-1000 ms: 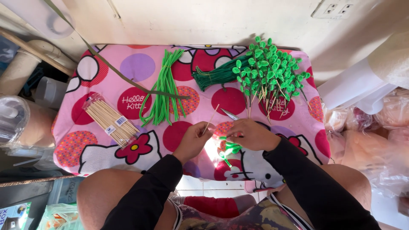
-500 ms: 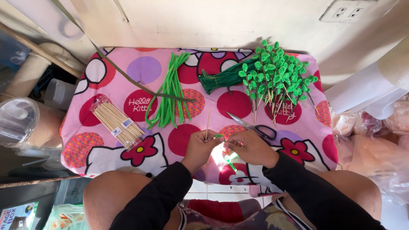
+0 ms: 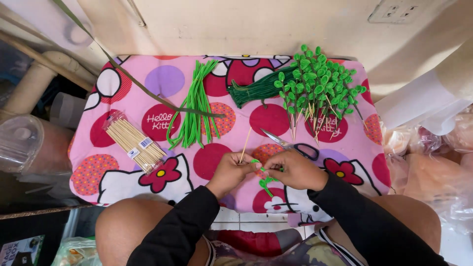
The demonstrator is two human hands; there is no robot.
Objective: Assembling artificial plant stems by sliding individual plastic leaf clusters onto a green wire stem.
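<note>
Here, from the head view, both hands meet low at the middle of a pink patterned cloth (image 3: 162, 79) spread over a small table. The left hand (image 3: 231, 173) pinches a thin wooden stick (image 3: 245, 146) that slants up and away from the fingers, while the right hand (image 3: 295, 170) pinches a green pipe cleaner (image 3: 263, 178) whose loop sits right at the stick's lower end; the green tail curls down between the two hands. Just beyond the right hand lie scissors (image 3: 290, 146), flat on the cloth. Farther back sit a loose bundle of green pipe cleaners (image 3: 197, 106), a heap of finished green leaf sticks (image 3: 320, 83), and, to the left, a clear packet of wooden skewers (image 3: 134, 142).
</note>
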